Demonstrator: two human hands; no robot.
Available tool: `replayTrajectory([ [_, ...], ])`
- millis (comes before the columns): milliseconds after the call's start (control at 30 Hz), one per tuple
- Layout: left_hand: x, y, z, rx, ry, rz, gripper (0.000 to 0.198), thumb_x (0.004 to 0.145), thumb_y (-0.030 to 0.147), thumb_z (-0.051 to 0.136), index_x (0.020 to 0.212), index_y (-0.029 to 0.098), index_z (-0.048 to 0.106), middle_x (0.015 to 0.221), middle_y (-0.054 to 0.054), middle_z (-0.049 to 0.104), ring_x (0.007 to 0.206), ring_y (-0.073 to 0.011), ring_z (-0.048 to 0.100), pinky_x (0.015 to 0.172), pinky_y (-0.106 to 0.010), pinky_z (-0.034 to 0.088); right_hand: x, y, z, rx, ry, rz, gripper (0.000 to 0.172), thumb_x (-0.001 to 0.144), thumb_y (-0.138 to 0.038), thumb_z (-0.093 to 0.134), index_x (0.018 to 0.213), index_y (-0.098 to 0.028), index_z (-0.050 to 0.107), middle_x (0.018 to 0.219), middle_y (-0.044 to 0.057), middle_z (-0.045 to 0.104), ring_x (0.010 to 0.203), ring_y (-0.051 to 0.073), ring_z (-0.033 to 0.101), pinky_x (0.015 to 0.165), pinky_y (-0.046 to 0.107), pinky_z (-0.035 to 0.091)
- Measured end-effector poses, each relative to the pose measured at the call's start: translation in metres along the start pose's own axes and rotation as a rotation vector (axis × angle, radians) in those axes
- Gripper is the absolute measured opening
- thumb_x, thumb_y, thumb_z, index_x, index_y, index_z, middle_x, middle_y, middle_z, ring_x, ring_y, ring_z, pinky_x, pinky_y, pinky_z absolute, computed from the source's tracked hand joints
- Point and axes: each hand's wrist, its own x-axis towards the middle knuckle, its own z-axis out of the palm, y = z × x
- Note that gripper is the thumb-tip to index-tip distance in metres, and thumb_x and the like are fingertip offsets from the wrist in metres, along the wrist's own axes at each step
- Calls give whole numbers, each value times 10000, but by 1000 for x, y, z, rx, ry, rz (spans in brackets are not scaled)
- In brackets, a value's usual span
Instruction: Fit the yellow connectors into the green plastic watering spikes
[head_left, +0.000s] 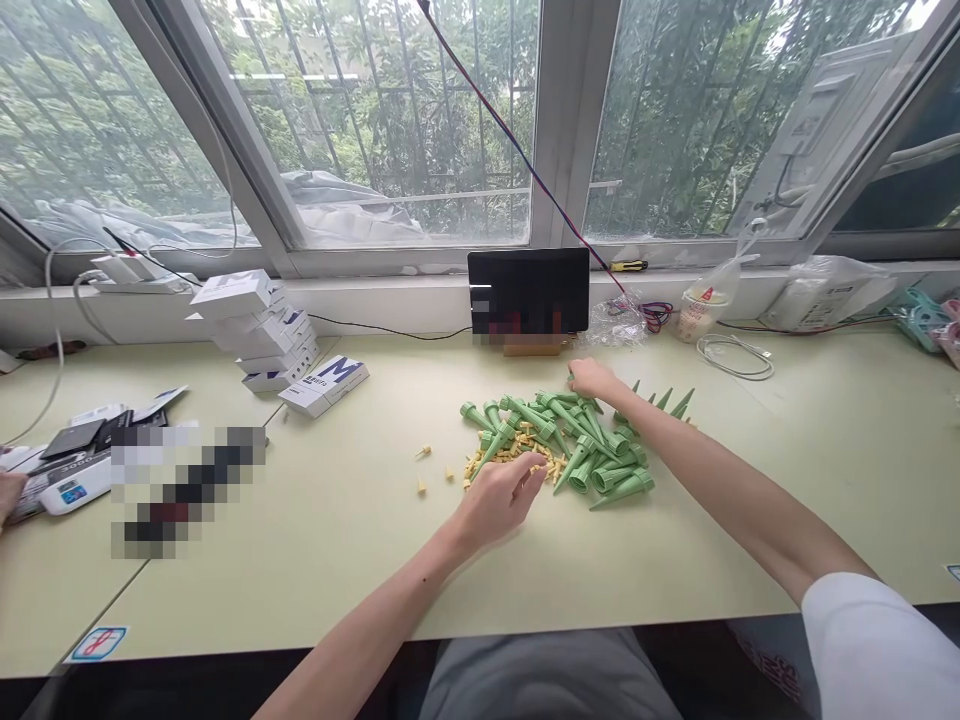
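Observation:
A heap of hollow green plastic spikes (600,440) with ribbed collars lies on the pale table before me. Small yellow plastic nozzles (529,440) are piled at its left, partly behind my left hand (499,500). That hand has curled fingers at the near edge of the nozzles, and whatever they hold is hidden. My right hand (594,378) reaches to the far side of the heap, fingers closed at a green spike there, only a bit of which shows. Several more green spikes (664,400) stand point-up beyond my right forearm.
Loose yellow nozzles (421,487) lie left of the heap. A dark-screened tablet (529,292) stands at the back. White boxes (262,325) are stacked at left, with one box (325,385) beside them. A bagged cup (701,310) and white cable (739,358) are at right. Another person's hand (9,495) shows at far left.

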Motion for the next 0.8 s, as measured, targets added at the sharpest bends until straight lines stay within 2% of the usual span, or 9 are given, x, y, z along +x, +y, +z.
replayTrajectory([
  [233, 1, 1, -1, 5, 4, 30, 246, 1010, 291, 401, 990, 198, 628, 506, 66, 404, 421, -110, 356, 519, -231, 293, -1, 6, -1, 40, 28, 18, 257, 855, -106, 589, 1103, -71, 649, 1081, 211, 680, 959, 260, 672, 754, 291, 477],
  [433, 1, 0, 0, 6, 2, 27, 277, 1013, 316, 387, 985, 201, 637, 514, 50, 451, 422, -115, 390, 518, -232, 308, -14, -1, -7, 78, 156, 9, 258, 864, -93, 546, 1112, -80, 616, 1100, 205, 640, 949, 277, 644, 728, 308, 463],
  [600, 0, 0, -1, 9, 4, 30, 279, 1012, 316, 389, 984, 204, 642, 503, 55, 428, 416, -116, 379, 522, -236, 314, -33, -7, -17, 132, 393, -66, 367, 936, -98, 421, 1297, -91, 486, 1214, 214, 535, 922, 258, 616, 741, 317, 445],
  [700, 0, 0, 0, 5, 4, 17, 272, 1010, 318, 395, 989, 205, 641, 506, 57, 432, 424, -111, 367, 526, -238, 321, -43, -7, -25, 290, 652, -191, 304, 950, -131, 428, 1238, -109, 521, 1141, 176, 552, 913, 256, 594, 764, 320, 452],
  [800, 2, 0, 1, -37, 19, -25, 260, 1005, 333, 409, 978, 203, 631, 529, 50, 483, 442, -103, 389, 526, -233, 338, -55, -10, -27, 413, 758, -361, 276, 962, -176, 457, 1225, -135, 529, 1093, 143, 576, 881, 226, 587, 794, 317, 470],
])
